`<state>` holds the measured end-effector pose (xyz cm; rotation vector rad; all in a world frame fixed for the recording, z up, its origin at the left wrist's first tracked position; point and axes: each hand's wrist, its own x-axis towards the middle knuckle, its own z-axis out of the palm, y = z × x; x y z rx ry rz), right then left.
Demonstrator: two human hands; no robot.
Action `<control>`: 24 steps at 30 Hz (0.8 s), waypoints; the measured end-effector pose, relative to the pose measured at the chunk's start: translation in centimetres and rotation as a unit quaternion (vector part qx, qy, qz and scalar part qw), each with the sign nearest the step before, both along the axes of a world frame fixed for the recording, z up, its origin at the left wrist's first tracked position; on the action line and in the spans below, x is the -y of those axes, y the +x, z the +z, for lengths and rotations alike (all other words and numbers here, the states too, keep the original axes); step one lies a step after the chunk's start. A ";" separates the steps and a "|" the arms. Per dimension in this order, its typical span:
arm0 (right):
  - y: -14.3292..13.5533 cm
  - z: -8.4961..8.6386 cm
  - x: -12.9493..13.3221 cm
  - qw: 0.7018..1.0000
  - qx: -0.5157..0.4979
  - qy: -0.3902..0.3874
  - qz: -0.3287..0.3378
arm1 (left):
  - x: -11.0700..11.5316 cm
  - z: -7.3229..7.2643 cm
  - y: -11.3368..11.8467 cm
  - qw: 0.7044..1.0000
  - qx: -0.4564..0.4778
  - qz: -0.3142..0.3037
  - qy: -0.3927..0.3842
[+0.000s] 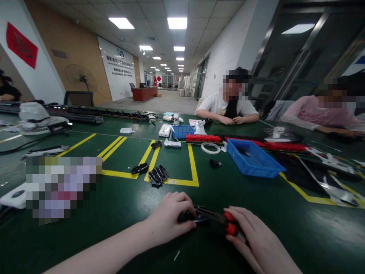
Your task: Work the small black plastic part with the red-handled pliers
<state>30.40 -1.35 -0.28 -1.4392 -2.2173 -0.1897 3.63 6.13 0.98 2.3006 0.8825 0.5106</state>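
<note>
My left hand presses down on a small black part at the near edge of the green table. My right hand grips a red-and-black handled tool, whose tip lies against that black part. The two hands sit close together, just in front of me. Beyond them, inside yellow floor-tape lines, lie a pair of similar black parts and one more black piece.
A blue bin stands at mid right, a smaller blue bin farther back. A white tape ring, red strips and a long black rail lie on the table. Two people sit across at right.
</note>
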 end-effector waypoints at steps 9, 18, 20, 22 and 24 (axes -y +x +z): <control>0.1 0.2 0.1 0.999 -0.035 -0.033 -0.013 | -0.2 0.4 -0.6 0.998 -0.019 -0.051 0.021; 1.3 0.3 -1.6 0.993 -0.001 0.034 0.114 | -1.0 -0.1 -0.7 0.997 0.009 -0.079 0.006; 1.4 0.3 -2.0 0.994 -0.009 0.040 0.103 | -1.1 -0.1 -0.7 0.997 0.015 -0.081 -0.005; 1.4 0.2 -2.0 0.996 -0.022 0.037 0.079 | -1.1 -0.2 -0.8 0.996 0.026 -0.082 -0.009; 1.3 0.1 -1.8 0.997 -0.024 0.026 0.063 | -1.1 -0.1 -0.9 0.996 0.031 -0.084 -0.016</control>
